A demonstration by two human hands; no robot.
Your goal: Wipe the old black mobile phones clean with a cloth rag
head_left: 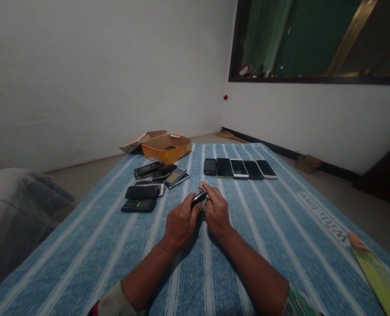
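Over the middle of the striped blue cloth, my left hand (pixel 180 220) is closed around a dark mobile phone (pixel 198 199) with a shiny edge. My right hand (pixel 217 210) pinches a crumpled pale cloth (pixel 202 188) against the phone's far end. Fingers cover much of both. Left of my hands lies a loose pile of old mobile phones, among them a silver keypad phone (pixel 176 176) and a black phone with a green-lit patch (pixel 138 206). Beyond my right hand, several phones lie side by side in a row, including a white-edged one (pixel 239 168).
An orange cardboard box (pixel 166 154) with its lid open stands at the far left of the striped cloth (pixel 273 245). A yellow-green item (pixel 375 276) lies at the right edge. Grey fabric (pixel 13 219) bulges at the left. White walls and a window (pixel 313 39) rise behind.
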